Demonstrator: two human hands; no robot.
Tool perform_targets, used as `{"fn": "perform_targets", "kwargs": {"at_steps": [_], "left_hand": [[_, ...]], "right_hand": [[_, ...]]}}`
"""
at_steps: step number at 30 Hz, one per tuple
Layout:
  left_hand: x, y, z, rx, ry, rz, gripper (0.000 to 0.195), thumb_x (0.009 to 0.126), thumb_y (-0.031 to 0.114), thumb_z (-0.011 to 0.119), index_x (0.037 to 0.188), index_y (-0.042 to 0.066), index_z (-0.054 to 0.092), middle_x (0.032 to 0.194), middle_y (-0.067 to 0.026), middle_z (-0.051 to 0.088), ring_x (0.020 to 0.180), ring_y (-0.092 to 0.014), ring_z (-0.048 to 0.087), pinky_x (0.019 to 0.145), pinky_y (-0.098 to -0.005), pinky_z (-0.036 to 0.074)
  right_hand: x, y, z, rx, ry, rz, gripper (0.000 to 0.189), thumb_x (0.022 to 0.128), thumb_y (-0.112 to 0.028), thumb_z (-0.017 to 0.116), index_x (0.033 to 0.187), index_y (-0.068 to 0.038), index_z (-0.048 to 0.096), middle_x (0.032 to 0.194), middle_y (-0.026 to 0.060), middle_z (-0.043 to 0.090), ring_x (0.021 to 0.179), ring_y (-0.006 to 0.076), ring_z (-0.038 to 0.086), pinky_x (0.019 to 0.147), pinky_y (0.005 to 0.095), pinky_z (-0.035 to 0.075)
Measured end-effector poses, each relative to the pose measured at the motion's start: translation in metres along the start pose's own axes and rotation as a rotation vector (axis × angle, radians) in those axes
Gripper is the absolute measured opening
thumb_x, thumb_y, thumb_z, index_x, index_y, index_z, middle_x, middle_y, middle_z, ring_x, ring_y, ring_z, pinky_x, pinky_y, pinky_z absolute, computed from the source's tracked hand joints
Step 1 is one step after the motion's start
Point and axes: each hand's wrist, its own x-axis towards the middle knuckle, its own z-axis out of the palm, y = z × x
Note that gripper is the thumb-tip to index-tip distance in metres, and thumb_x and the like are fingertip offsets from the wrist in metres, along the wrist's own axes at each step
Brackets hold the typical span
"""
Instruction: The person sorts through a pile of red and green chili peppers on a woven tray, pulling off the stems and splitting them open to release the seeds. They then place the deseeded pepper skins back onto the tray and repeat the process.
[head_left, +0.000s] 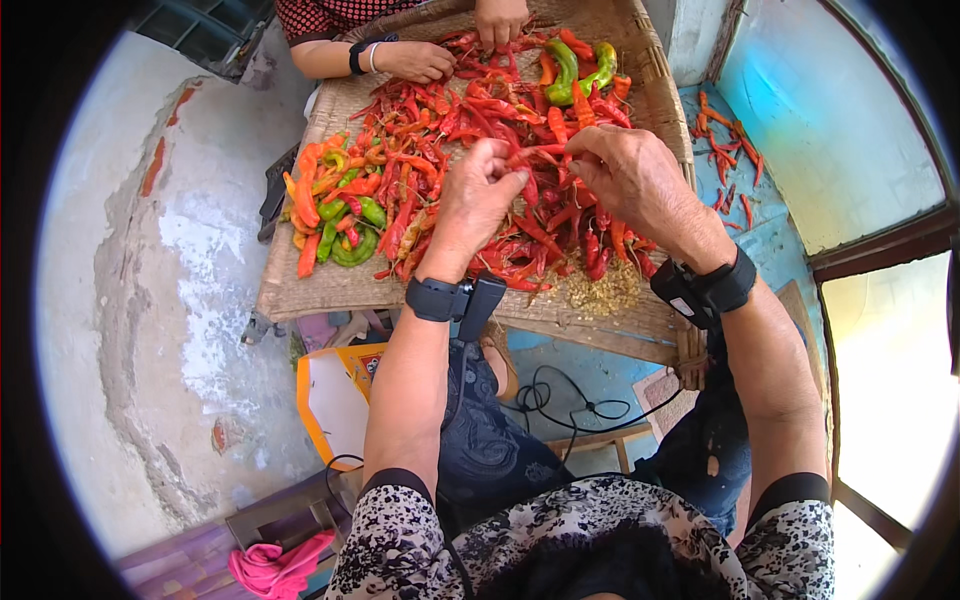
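Observation:
Over a woven tray (330, 296) heaped with red chili peppers (409, 187), my left hand (484, 187) pinches a red chili pepper (536, 152) between thumb and fingers. At its other end my right hand (626, 172) grips the same pepper, or one touching it; which of the two I cannot tell. Beneath my hands lie more dried-looking red peppers. Pale yellow seeds (604, 289) are scattered near the tray's close edge. Orange and green peppers (360, 247) form a group on the left side, and curved green peppers (561, 71) lie at the far right.
Across the tray a co-worker's hands (420, 61) touch the peppers. Loose red peppers (724, 150) lie on the blue surface at right. Below the tray are a black cable (592, 409) and an orange-edged box (334, 405). A pink cloth (277, 566) hangs at lower left.

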Motion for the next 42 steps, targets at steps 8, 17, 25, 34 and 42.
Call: {"fn": "perform_targets", "kwargs": {"at_steps": [8, 17, 25, 34, 42], "left_hand": [[-0.005, 0.019, -0.001, -0.569, -0.052, -0.009, 0.024, 0.09, 0.005, 0.064, 0.113, 0.003, 0.059, 0.101, -0.0013, 0.065, 0.091, -0.009, 0.06, 0.082, -0.0256, 0.05], [0.015, 0.014, -0.002, -0.585, 0.065, -0.094, 0.036, 0.089, 0.012, 0.067, 0.122, 0.003, 0.052, 0.113, -0.0065, 0.062, 0.095, -0.009, 0.058, 0.08, -0.0259, 0.05], [0.03, -0.018, 0.003, 0.766, -0.04, 0.05, 0.031, 0.086, 0.014, 0.064, 0.112, -0.002, 0.06, 0.106, -0.0243, 0.064, 0.103, -0.041, 0.06, 0.088, -0.05, 0.049], [0.02, -0.016, -0.005, 0.961, -0.203, 0.037, 0.014, 0.08, 0.007, 0.065, 0.093, 0.001, 0.062, 0.097, -0.0186, 0.064, 0.093, -0.039, 0.062, 0.079, -0.0472, 0.051], [-0.018, 0.023, -0.009, 0.454, -0.23, 0.226, 0.018, 0.089, 0.014, 0.061, 0.098, -0.001, 0.057, 0.086, -0.016, 0.063, 0.08, -0.03, 0.063, 0.073, -0.0377, 0.048]], "right_hand": [[0.013, -0.011, 0.016, 0.405, -0.074, -0.007, 0.03, 0.086, -0.023, 0.069, 0.098, 0.004, 0.064, 0.073, 0.0217, 0.064, 0.071, 0.0373, 0.065, 0.064, 0.0436, 0.05], [-0.002, -0.015, 0.007, 0.391, 0.142, 0.074, 0.033, 0.087, -0.008, 0.065, 0.116, 0.004, 0.057, 0.073, 0.0165, 0.065, 0.065, 0.0272, 0.065, 0.06, 0.0376, 0.05], [-0.004, 0.001, -0.02, 0.25, 0.228, 0.033, 0.026, 0.084, -0.005, 0.066, 0.109, 0.001, 0.062, 0.076, 0.015, 0.061, 0.065, 0.0286, 0.06, 0.061, 0.0368, 0.049], [-0.008, 0.009, -0.013, 0.181, 0.029, -0.026, 0.022, 0.084, -0.008, 0.065, 0.105, 0.001, 0.063, 0.085, 0.0187, 0.065, 0.079, 0.0362, 0.064, 0.071, 0.0439, 0.051], [-0.015, -0.001, -0.002, 0.168, -0.03, -0.09, 0.03, 0.082, -0.011, 0.069, 0.11, -0.002, 0.063, 0.104, 0.0189, 0.064, 0.09, 0.0357, 0.064, 0.077, 0.0438, 0.052]]}}
